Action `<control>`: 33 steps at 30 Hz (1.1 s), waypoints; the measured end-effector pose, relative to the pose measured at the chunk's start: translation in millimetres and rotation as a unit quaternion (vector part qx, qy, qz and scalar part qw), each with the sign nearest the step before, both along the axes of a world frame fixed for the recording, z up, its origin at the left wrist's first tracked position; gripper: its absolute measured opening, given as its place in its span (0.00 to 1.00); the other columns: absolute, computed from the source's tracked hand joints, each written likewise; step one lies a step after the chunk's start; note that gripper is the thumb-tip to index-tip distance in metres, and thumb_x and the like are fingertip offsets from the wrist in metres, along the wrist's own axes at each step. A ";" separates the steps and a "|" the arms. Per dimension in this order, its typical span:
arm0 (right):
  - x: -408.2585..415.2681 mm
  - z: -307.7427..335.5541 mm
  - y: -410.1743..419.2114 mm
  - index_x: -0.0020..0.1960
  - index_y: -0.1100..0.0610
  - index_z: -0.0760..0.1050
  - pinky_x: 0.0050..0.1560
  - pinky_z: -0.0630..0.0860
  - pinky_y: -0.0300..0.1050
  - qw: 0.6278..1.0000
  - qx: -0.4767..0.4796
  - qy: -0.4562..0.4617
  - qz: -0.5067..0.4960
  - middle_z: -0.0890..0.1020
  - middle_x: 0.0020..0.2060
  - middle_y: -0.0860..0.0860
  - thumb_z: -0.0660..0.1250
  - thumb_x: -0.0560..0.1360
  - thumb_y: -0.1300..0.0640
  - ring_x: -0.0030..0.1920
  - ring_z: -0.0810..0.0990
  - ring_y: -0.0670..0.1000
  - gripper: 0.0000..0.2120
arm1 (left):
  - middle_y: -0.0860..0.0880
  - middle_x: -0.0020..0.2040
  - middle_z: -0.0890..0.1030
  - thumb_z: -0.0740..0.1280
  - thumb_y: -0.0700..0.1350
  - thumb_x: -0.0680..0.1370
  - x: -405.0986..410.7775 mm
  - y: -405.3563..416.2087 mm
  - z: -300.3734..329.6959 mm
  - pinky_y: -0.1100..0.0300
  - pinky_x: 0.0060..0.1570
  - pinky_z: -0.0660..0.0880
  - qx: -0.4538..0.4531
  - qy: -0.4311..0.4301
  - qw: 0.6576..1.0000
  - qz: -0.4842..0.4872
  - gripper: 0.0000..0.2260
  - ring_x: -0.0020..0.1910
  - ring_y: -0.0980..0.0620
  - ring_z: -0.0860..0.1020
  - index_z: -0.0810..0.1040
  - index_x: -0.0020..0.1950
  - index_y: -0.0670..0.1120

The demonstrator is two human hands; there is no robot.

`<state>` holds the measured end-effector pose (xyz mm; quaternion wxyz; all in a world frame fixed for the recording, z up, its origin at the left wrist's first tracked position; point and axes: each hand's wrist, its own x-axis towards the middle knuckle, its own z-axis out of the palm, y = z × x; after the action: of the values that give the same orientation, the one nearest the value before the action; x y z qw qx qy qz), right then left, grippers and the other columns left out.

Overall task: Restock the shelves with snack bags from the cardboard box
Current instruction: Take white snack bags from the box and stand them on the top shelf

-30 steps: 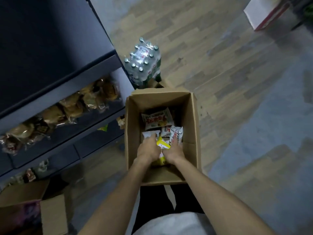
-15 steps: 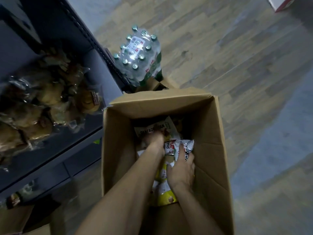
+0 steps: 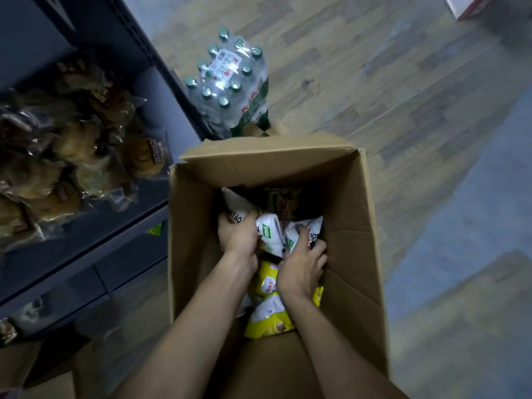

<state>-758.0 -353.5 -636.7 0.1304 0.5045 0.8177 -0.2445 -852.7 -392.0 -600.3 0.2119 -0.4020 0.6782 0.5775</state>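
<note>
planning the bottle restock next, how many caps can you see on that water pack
About 11 green caps show on the shrink-wrapped water pack, which stands on the floor just beyond the cardboard box, beside the shelf. The glossy wrap may hide another.

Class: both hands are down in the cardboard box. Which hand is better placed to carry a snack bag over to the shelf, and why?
Probably the left hand: it is closed on a white snack bag on the side of the cardboard box nearest the shelf. The right hand sits farther away.
</note>
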 end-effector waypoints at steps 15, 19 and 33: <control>8.1 25.3 14.6 0.78 0.48 0.56 0.58 0.69 0.54 0.983 -0.007 0.168 0.069 0.74 0.58 0.55 0.65 0.77 0.46 0.57 0.71 0.58 0.33 | 0.44 0.64 0.66 0.70 0.41 0.72 72.0 -44.7 15.8 0.49 0.54 0.72 -0.372 0.146 0.798 -0.451 0.30 0.57 0.41 0.70 0.67 0.72 0.56; -5.3 -9.0 19.7 0.77 0.51 0.57 0.60 0.68 0.58 0.989 0.013 0.023 0.144 0.63 0.70 0.60 0.58 0.79 0.41 0.62 0.68 0.63 0.30 | 0.38 0.68 0.64 0.71 0.42 0.73 83.1 -39.7 -23.8 0.46 0.56 0.71 -0.401 0.146 0.782 -0.455 0.31 0.55 0.40 0.68 0.66 0.74 0.52; -9.4 -38.9 23.1 0.79 0.49 0.44 0.64 0.67 0.55 0.970 -0.052 -0.083 0.220 0.53 0.74 0.61 0.61 0.76 0.51 0.68 0.61 0.62 0.38 | 0.38 0.72 0.58 0.59 0.53 0.80 55.6 -36.0 -75.6 0.45 0.62 0.65 -0.365 0.034 0.793 -0.486 0.27 0.65 0.37 0.65 0.57 0.78 0.50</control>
<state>-767.4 -330.3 -675.6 0.2745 0.3230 0.8813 -0.2087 -797.0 -428.0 -675.9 0.2792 -0.0466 0.9514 0.1211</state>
